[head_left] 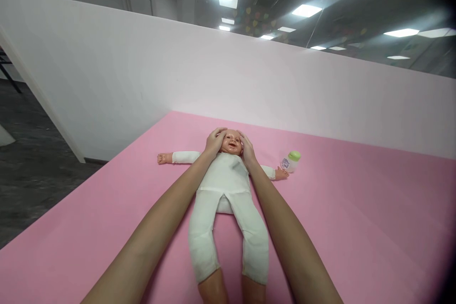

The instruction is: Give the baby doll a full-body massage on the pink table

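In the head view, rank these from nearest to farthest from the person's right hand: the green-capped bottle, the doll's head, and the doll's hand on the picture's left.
From the right hand:
1. Doll's head, just to its left, touching it.
2. Green-capped bottle, out to the right.
3. Doll's hand on the picture's left, beyond the left hand.

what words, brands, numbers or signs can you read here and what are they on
Bottle with green cap: there is purplish print on its label, but it is too small and blurred to read.
Doll, pink surface and white wall: no writing visible.
So there is no legible text to quote.
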`<state>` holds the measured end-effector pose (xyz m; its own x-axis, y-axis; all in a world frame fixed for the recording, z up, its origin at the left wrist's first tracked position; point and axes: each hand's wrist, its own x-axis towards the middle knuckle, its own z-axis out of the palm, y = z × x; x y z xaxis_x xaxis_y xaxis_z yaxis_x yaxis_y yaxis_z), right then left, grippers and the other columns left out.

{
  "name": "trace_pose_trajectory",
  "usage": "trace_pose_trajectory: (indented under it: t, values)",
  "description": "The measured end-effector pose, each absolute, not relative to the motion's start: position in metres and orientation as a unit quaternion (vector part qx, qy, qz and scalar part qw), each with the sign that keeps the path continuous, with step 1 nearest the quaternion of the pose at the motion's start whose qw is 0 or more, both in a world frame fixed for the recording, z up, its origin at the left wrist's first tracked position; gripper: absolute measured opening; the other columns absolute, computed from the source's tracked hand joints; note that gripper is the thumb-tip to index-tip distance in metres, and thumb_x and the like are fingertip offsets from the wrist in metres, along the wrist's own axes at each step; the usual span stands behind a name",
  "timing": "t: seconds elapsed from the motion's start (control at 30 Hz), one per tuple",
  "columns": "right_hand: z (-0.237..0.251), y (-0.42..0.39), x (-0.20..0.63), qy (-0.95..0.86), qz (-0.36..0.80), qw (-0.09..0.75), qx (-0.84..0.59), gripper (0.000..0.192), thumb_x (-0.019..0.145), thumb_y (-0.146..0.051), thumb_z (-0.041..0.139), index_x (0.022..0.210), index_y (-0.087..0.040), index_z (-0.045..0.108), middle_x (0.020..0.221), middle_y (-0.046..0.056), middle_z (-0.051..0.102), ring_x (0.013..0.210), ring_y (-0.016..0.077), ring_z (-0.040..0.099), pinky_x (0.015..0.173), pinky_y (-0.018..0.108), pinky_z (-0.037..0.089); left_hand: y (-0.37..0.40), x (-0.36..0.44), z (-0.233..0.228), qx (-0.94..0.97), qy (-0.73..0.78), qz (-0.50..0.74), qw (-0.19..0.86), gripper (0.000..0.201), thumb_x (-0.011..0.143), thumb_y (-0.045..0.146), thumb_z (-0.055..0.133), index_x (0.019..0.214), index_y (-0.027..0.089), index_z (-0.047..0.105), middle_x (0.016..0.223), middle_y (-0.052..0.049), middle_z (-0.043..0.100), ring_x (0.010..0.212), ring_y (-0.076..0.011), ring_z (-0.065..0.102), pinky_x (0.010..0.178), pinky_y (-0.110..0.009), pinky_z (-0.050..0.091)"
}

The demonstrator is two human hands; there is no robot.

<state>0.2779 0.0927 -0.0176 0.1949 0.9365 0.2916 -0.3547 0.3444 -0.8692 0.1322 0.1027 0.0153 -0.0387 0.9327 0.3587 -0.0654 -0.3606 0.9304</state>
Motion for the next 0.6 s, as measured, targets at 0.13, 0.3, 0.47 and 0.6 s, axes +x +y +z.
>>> trace_pose_trajectory:
  t: [0.13,0.3,0.47,0.6]
  values:
    - [-0.017,0.090,0.278,-0.446,0.458,0.691,-0.337,0.044,0.082,-0.043,0.074,0.123,-0.026,0.070,0.137,0.003,0.068,0.128,0.0234,0.064,0.114,0.041,0.049,0.095,0.131,0.019,0.567,0.393,0.597,0.410,0.034,0.080,0.037,0.075,0.110,0.021,0.074,0.123,-0.009,0.074,0.118,-0.0272,0.066,0.103,-0.038,0.052]
    - [-0.015,0.088,0.277,-0.449,0.457,0.687,-0.342,0.048,0.080,-0.042,0.077,0.124,-0.026,0.070,0.137,0.003,0.068,0.128,0.0235,0.063,0.114,0.040,0.049,0.093,0.131,0.020,0.574,0.401,0.594,0.397,0.038,0.077,0.036,0.078,0.111,0.021,0.073,0.125,-0.009,0.073,0.120,-0.0269,0.065,0.103,-0.037,0.051]
    - [-0.017,0.093,0.278,-0.426,0.469,0.696,-0.337,0.040,0.082,-0.040,0.072,0.119,-0.027,0.072,0.136,0.002,0.069,0.128,0.0226,0.063,0.115,0.039,0.049,0.101,0.133,0.017,0.562,0.397,0.604,0.402,0.023,0.087,0.032,0.064,0.104,0.022,0.074,0.122,-0.007,0.074,0.119,-0.0247,0.066,0.106,-0.037,0.049]
    - [-0.017,0.091,0.278,-0.435,0.464,0.696,-0.334,0.043,0.081,-0.041,0.075,0.121,-0.026,0.071,0.135,0.003,0.069,0.127,0.0234,0.064,0.114,0.040,0.049,0.095,0.132,0.020,0.567,0.400,0.599,0.401,0.029,0.082,0.035,0.073,0.108,0.021,0.074,0.122,-0.008,0.074,0.118,-0.0263,0.066,0.103,-0.037,0.051]
